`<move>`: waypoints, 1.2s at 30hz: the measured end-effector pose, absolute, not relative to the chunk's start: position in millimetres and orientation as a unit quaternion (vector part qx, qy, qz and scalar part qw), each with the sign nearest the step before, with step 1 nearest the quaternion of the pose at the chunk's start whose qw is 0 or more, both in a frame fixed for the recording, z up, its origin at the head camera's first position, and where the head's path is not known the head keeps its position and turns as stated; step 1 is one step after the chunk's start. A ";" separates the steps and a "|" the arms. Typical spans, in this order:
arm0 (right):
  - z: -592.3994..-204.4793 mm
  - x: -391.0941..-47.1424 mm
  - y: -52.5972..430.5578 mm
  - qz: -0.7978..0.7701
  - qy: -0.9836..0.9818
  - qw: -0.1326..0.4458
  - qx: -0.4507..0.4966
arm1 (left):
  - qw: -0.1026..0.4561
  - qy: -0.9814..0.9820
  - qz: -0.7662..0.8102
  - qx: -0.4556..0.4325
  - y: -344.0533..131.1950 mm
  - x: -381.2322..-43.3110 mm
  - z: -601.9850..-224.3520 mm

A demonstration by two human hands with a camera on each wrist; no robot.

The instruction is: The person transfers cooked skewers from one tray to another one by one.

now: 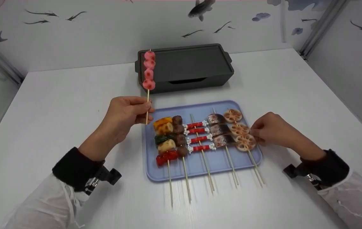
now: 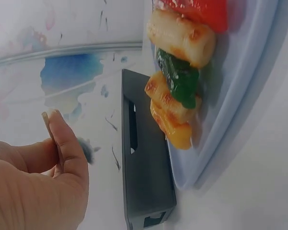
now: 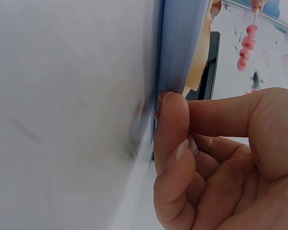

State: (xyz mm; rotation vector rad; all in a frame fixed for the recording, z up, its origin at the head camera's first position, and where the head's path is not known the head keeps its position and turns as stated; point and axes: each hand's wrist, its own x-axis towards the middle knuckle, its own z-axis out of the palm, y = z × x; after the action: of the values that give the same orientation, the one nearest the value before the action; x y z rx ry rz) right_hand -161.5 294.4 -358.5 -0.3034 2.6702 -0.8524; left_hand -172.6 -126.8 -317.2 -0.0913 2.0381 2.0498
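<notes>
Between thumb and fingers, my left hand [image 1: 126, 113] pinches the wooden stick of a skewer of pink balls [image 1: 149, 73], held upright in front of the black grill [image 1: 187, 63]. My right hand [image 1: 274, 130] grips the right rim of the blue tray [image 1: 195, 171], thumb and index finger at its edge in the right wrist view. On the tray lie a mixed vegetable skewer [image 1: 166, 144], a skewer of brown balls [image 1: 180, 140], one of red-and-white pieces [image 1: 200, 139], one of dark-skinned pieces [image 1: 221, 129] and lotus root slices [image 1: 245, 142].
The skewers' sticks stick out past the tray's near edge over the white table [image 1: 120, 197]. At the back, the grill stands close to a white wall [image 1: 98, 38] with painted fish. Metal posts [image 1: 320, 27] stand at the back corners.
</notes>
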 end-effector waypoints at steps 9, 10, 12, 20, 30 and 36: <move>-358.5 -162.2 290.6 -0.293 0.936 0.158 -0.111 | 0.141 0.702 0.697 -0.023 -128.5 -136.7 -321.8; -358.3 -162.1 290.3 -0.293 0.936 0.158 -0.113 | 0.145 0.702 0.697 -0.024 -129.5 -132.8 -322.5; -358.0 -161.9 290.1 -0.294 0.935 0.159 -0.115 | 0.155 0.702 0.695 -0.024 -131.6 -125.4 -324.4; -358.2 -161.9 292.5 -0.300 0.934 0.161 -0.109 | 0.192 0.701 0.686 -0.028 -139.2 -96.7 -333.8; -358.7 -161.5 293.6 -0.294 0.937 0.160 -0.105 | 0.246 0.692 0.676 -0.051 -141.6 -63.9 -346.2; -359.2 -161.2 293.7 -0.295 0.936 0.161 -0.105 | 0.268 0.691 0.668 -0.068 -138.6 -51.8 -355.4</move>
State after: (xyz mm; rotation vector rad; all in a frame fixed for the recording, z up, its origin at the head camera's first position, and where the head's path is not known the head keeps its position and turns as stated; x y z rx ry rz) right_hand -161.2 293.7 -359.2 -0.2990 2.6728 -0.8429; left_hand -51.8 -138.6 -355.4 -0.1832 1.8652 1.8013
